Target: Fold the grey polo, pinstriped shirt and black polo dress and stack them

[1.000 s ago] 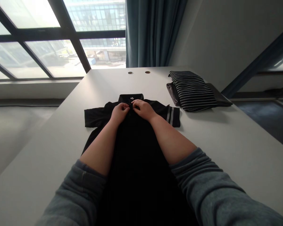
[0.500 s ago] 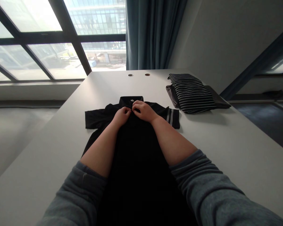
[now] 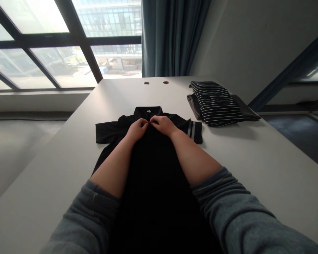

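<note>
A black short-sleeved polo shirt [image 3: 155, 169] lies spread face up, its collar at the far end and grey stripes round its right-hand sleeve. My left hand [image 3: 137, 129] pinches the front opening just below the collar. Facing it, my right hand [image 3: 163, 125] has thumb and forefinger closed on the same placket. The fingertips of both hands almost meet there. Whatever small part of the placket sits between them, perhaps a button, is too small to make out. A small white label shows inside the collar.
On the white table [image 3: 254, 165], a folded black-and-white striped garment [image 3: 218, 104] rests on darker folded clothing [image 3: 245, 109] at the back right. Two round cable holes [image 3: 146, 83] are near the far edge. A blue-grey curtain [image 3: 172, 38] and windows stand behind.
My right hand has shifted slightly down, toward me, and its fingers have flattened and drawn together at the placket. My left hand stays nearly in place.
</note>
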Demonstrator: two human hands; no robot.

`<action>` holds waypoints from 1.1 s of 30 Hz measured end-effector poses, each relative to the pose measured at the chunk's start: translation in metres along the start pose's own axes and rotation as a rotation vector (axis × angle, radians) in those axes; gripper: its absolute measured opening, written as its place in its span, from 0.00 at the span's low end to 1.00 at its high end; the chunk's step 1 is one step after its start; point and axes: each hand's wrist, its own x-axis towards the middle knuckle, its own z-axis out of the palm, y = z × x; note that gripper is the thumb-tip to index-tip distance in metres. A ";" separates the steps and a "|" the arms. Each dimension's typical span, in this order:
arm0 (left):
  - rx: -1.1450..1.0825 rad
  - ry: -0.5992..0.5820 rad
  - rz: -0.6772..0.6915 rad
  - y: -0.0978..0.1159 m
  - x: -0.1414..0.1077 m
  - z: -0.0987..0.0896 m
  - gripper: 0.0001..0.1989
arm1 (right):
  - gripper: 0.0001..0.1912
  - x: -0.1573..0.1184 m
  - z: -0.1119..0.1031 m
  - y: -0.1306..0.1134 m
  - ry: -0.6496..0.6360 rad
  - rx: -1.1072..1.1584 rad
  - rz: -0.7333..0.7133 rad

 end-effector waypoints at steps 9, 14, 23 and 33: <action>0.101 -0.116 -0.001 -0.005 -0.001 0.000 0.06 | 0.13 -0.001 0.005 0.006 -0.018 0.156 0.026; 0.177 -0.101 0.006 -0.007 0.002 0.000 0.11 | 0.14 0.001 0.003 0.013 -0.050 -0.020 -0.039; 0.401 -0.102 0.065 -0.003 0.000 0.010 0.17 | 0.10 0.002 0.003 0.016 -0.081 -0.105 -0.043; 0.340 -0.057 0.008 -0.012 0.007 0.015 0.11 | 0.11 0.005 0.009 0.010 -0.098 -0.119 -0.048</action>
